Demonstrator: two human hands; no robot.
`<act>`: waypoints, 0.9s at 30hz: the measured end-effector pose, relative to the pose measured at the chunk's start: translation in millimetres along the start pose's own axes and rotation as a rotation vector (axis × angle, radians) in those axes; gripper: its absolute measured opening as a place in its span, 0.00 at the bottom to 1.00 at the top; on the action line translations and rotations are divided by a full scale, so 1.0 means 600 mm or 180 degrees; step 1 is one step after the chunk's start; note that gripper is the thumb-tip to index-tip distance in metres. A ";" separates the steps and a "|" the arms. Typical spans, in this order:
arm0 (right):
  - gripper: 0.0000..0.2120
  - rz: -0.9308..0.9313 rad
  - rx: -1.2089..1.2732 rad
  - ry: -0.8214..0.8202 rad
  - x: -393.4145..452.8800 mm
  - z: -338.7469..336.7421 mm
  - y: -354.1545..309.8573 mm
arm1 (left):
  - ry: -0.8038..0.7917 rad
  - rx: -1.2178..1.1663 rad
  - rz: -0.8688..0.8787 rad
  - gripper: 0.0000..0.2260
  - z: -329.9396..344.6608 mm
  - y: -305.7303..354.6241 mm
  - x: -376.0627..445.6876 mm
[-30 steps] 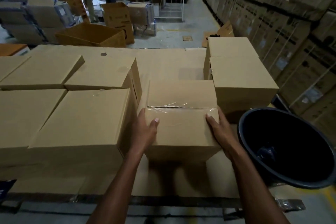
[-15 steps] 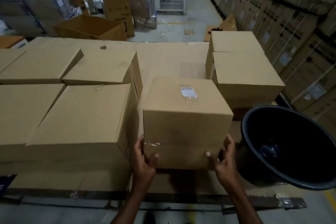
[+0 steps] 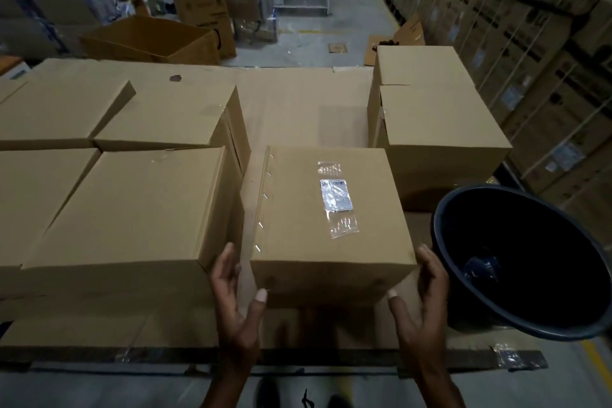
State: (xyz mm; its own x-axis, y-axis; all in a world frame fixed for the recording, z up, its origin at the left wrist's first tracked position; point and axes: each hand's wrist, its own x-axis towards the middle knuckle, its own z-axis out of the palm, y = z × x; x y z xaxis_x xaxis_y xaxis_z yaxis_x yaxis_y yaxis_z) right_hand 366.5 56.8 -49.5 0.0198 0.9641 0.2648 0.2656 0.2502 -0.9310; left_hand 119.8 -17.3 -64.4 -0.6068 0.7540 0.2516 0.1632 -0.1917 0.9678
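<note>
While sitting at lower centre of frame, between stacked carton (image 3: 132, 209) at left and black bin (image 3: 436, 235) at right: labelled box (image 3: 298, 242). Left hand (image 3: 236, 308) spread wide, thumb tip touching front face, fingers straight along left side. Right hand (image 3: 419, 308) same, mirrored at right corner.

From where I stand, seven closed boxes sit on the worktop (image 3: 298, 103): four left boxes (image 3: 59, 109) (image 3: 165, 116) (image 3: 39, 202) (image 3: 132, 209), one middle box (image 3: 324, 225) with one label (image 3: 335, 195), and two right boxes (image 3: 424, 64) (image 3: 440, 129). There is one bucket (image 3: 530, 242) and one open box (image 3: 149, 40) on the floor behind. Two hands show: the left hand (image 3: 235, 301) and the right hand (image 3: 420, 301).
</note>
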 end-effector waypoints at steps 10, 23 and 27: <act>0.08 -0.1602 -0.1469 -0.1375 0.157 0.003 -0.101 | -0.1271 0.2235 0.0673 0.22 0.056 0.102 0.138; 0.07 -0.1704 -0.2155 -0.1913 0.214 0.044 -0.092 | -0.1574 0.3055 0.0333 0.24 0.088 0.086 0.172; 0.07 -0.1852 -0.2174 -0.1879 0.211 0.047 -0.086 | -0.1599 0.3267 0.0446 0.25 0.090 0.076 0.171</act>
State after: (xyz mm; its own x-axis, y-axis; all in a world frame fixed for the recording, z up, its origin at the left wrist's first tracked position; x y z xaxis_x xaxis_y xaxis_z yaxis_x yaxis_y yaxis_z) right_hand 328.1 168.4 24.7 -0.7039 0.6490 0.2886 0.5702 0.7586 -0.3152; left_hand 107.3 85.1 5.1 -0.1925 0.9759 0.1024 0.9012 0.1346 0.4120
